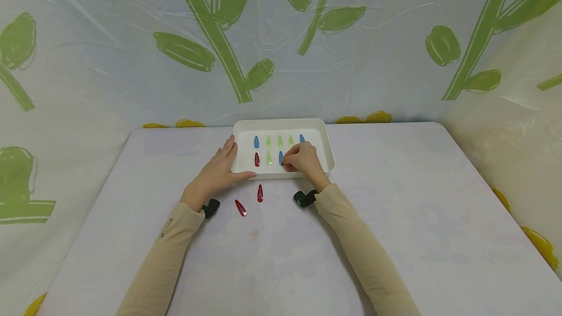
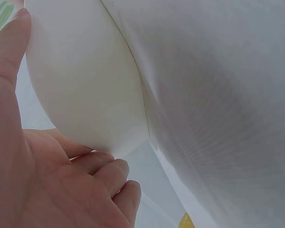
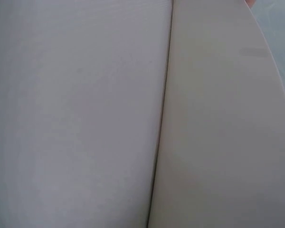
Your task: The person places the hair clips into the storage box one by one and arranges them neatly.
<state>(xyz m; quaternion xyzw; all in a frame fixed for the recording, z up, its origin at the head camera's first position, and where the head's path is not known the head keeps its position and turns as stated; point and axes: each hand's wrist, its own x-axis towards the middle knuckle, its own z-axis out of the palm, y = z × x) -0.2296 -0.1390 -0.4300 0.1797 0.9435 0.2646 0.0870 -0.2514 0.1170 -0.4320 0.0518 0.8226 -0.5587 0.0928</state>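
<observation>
A white tray (image 1: pixel 327 152) holds two rows of snap hair clips. My right hand (image 1: pixel 303 159) reaches over its front wall and pinches a blue hair clip (image 1: pixel 281 158) in the front row. Left of that clip lie a green hair clip (image 1: pixel 269 158) and a red hair clip (image 1: pixel 257 159). The back row has blue clips at its ends, one partly behind my right hand, with three green ones between. My left hand (image 1: pixel 219 167) spans the tray's front left corner, fingers along the left side and thumb at the front. The left wrist view shows those fingers touching the tray wall (image 2: pixel 85 80).
In front of the tray, a red hair clip (image 1: pixel 260 193) and another red hair clip (image 1: pixel 240 207) lie on the white tabletop (image 1: pixel 395 218). A leaf-patterned sheet (image 1: pixel 351 72) hangs behind the table. The right wrist view mostly shows the tray's outer wall (image 3: pixel 223 123).
</observation>
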